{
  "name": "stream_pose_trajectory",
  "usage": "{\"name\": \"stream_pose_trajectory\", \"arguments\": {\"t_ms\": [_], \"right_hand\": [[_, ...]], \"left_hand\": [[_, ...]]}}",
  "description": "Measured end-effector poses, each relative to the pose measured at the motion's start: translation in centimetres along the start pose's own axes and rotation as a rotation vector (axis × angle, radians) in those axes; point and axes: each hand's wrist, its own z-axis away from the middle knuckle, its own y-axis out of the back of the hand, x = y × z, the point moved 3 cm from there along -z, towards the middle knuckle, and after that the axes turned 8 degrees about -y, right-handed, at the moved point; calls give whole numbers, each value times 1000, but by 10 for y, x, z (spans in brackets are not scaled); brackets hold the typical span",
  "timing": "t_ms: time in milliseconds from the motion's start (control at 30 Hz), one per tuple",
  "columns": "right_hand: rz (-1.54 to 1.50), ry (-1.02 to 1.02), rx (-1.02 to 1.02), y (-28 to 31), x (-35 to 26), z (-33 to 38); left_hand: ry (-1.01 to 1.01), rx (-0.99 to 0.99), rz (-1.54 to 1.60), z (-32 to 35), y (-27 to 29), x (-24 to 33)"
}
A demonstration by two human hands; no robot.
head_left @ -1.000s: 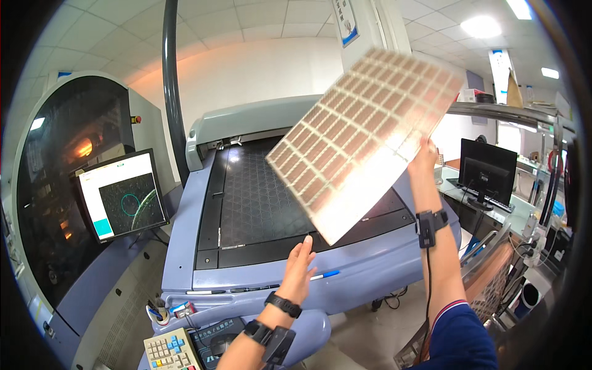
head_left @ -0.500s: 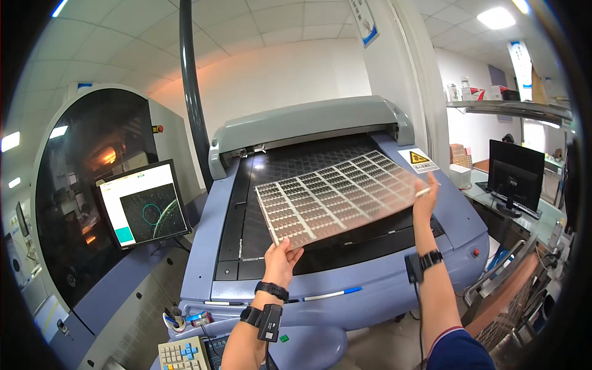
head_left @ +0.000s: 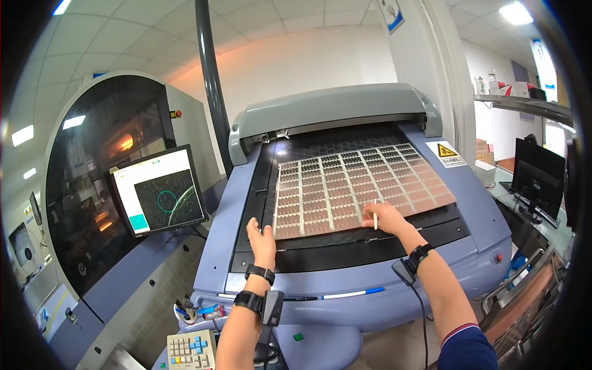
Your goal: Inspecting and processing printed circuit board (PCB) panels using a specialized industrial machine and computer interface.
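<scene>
A thin copper-coloured circuit board panel (head_left: 364, 191), patterned in a grid of small dark shapes split by pale strips, lies on the black bed (head_left: 320, 256) of a blue-grey machine. At its near left corner is my left hand (head_left: 263, 245), fingers and thumb apart and holding nothing; whether it touches the panel's edge I cannot tell. Over the panel's near edge, right of the middle, my right hand (head_left: 385, 219) is closed around a slim white pen-like stick (head_left: 375, 220), which points down toward the edge. Its fingertips appear to rest on the panel.
A grey hood (head_left: 333, 114) spans the bed's far end. Pens, among them a blue-capped marker (head_left: 354, 293), lie along the front ledge. To the left stand a monitor (head_left: 160, 192), a beige keypad (head_left: 192, 350) and a pen holder (head_left: 187, 313). A red button (head_left: 499, 258) sits at right.
The panel, held tilted in both hands before, now lies down on the bed. My left hand has let go at the corner; my right hand has moved from the right side to the near edge.
</scene>
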Motion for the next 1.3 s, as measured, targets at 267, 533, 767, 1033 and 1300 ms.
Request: {"name": "stream_pose_trajectory", "arguments": {"t_ms": [267,533,767,1033,1300], "right_hand": [[-122,-160,-32,-29,17,-2],[-148,-163,-183,-22,-16,5],[-54,-68,-173,-25,-19,12],[-139,78,-205,-40,-15,24],[-157,18,-130,-25,-60,70]], "left_hand": [[-604,-895,-449,89,-26,39],[-661,-829,-897,77,-26,20],[-604,-862,-1008,72,-6,0],[-540,-959,-1059,69,-4,4],[-302,-986,-958,65,4,41]]}}
